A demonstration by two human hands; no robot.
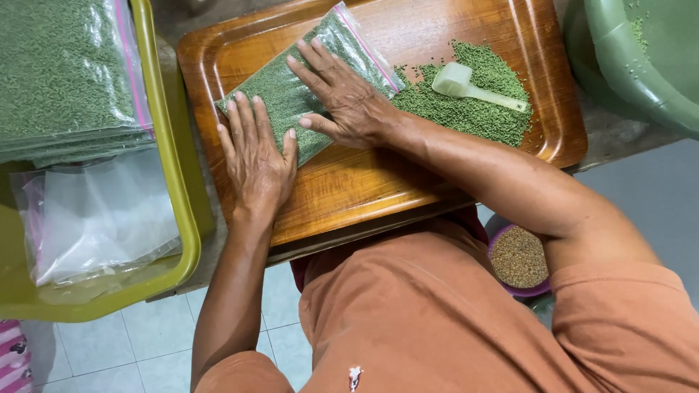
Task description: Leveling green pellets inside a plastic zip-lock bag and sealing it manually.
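So I count two hands, my left [255, 156] and my right [342, 98], one filled bag [291, 87] on one wooden tray [364, 189], one scoop [466, 86] at 1 o'clock, one purple bowl [518, 258] at 5, one yellow-green bin [175, 182] at 9.

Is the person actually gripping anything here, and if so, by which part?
Nothing is gripped. Both the left hand and right hand lie flat, palms down, on the zip bag of green granules, pressing it against the wooden tray.
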